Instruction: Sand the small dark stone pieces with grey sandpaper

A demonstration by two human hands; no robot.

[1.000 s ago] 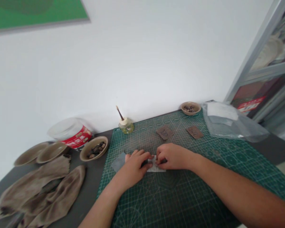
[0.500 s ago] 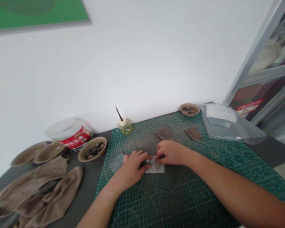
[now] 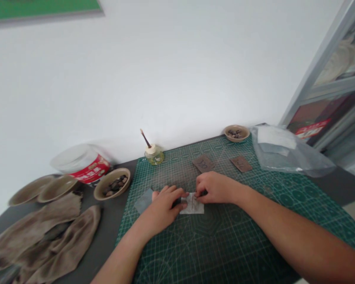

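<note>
While a crumpled brown cloth [image 3: 77, 240] takes up the near left of the table, two tan bowls [image 3: 55, 189] sit just beyond it, sides overlapping in view. Next right, a tub with a red label [image 3: 91, 169], then a bowl of dark stones [image 3: 99, 192] just left of the green cutting mat [image 3: 177, 252]. Grey sheet [image 3: 143, 200] on the mat, partly behind the left hand [image 3: 167, 201]; small jar [image 3: 154, 156] with a brush standing tilted in it, far side. Left hand: thumb and index apart, both tips on the left part of the white slip [image 3: 198, 209]. Slip lies flat on the mat between the hands, thin line running near to far across it. Right hand [image 3: 214, 188]: fingers curled together, tips at the slip's far right part; can't tell if they pinch it. Beyond that hand, two brown cards [image 3: 241, 164] with dark marks. Far right: stone dish [image 3: 236, 139], then a clear plastic bag [image 3: 298, 161].
</note>
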